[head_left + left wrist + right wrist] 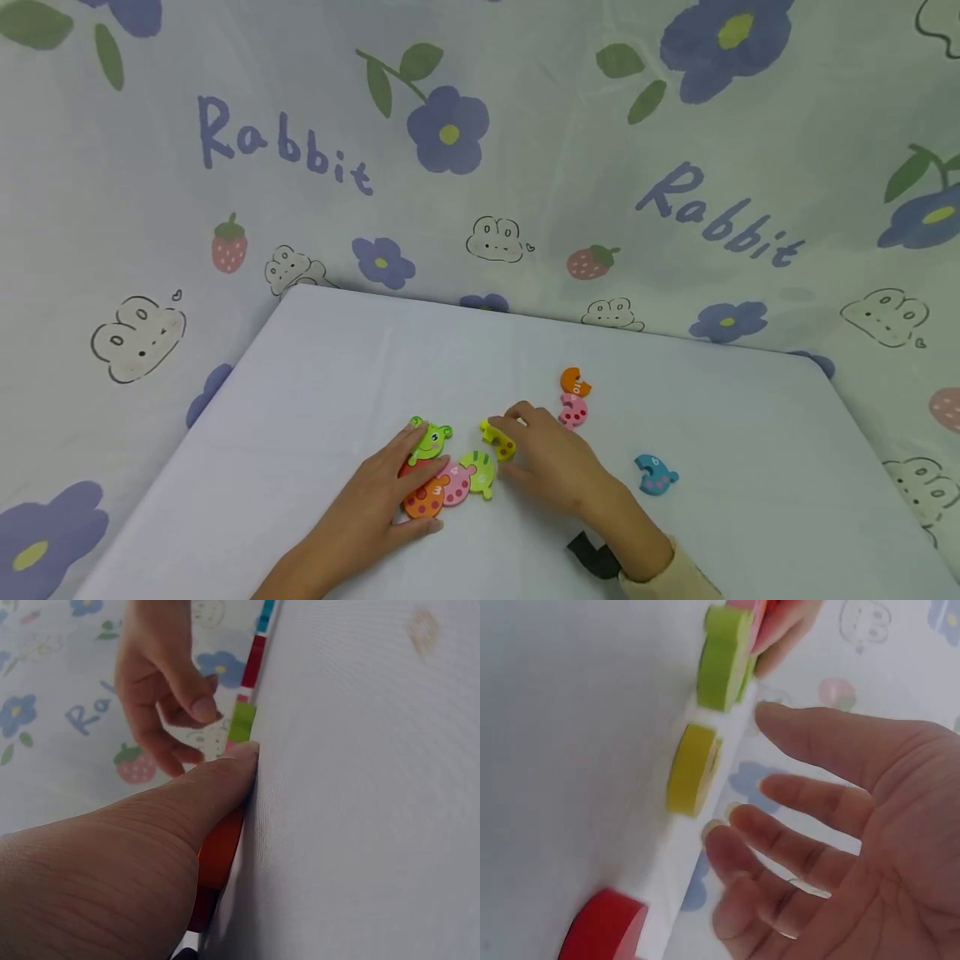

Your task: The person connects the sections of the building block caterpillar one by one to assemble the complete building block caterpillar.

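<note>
My left hand (367, 508) rests with spread fingers over a group of joined caterpillar puzzle pieces. Its fingers lie across the green smiling head piece (431, 442) and a red piece mostly hidden below them. In the left wrist view the thumb touches the pieces' edge. An orange piece marked 3 (424, 500), a pink piece marked 4 (454, 485) and a green striped piece (480, 475) continue the row. My right hand (551, 458) hovers beside a yellow dotted piece (504, 446); in the right wrist view its loosely bent fingers are apart from the yellow piece (692, 771).
Beyond my right hand lie an orange piece marked 10 (573, 382) and a pink dotted piece (574, 412). A blue piece (656, 475) sits farther right. A red piece (604, 926) shows in the right wrist view. The white table (390, 358) meets a rabbit-print cloth (525, 150) behind.
</note>
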Available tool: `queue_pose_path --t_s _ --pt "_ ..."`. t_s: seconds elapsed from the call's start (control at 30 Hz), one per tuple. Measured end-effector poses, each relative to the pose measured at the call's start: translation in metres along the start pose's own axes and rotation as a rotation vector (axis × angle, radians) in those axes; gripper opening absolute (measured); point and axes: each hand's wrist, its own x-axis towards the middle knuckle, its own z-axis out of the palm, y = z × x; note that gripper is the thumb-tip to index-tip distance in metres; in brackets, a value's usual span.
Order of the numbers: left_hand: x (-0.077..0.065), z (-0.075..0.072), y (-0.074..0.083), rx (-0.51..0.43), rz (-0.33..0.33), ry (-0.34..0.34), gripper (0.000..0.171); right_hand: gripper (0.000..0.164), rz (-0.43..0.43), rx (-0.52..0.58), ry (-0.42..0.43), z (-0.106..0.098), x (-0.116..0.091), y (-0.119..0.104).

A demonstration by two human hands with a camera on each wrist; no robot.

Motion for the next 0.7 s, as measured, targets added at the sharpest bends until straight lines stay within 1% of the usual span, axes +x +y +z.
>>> queue_pose_path --t_s 0.2,0.37,0.5,0.7 --pt "0.001 0.001 0.0 0.003 0.015 0.007 0.071 0.051 -0.014 -0.031 -0.024 0.007 0.003 0.01" --pt "0.002 0.002 0.0 0.002 0.013 -0.005 0.071 0.046 0.01 -0.055 -0.002 0.009 0.001 0.012" --pt "0.002 0.003 0.0 0.0 0.02 0.0 0.071 0.043 0.048 -0.087 -0.002 0.008 -0.004 0.013" --pt "0.0 0.004 -0.002 0.013 0.029 0.039 0.073 0.046 0.09 -0.138 0.026 0.006 -0.02 0.02"
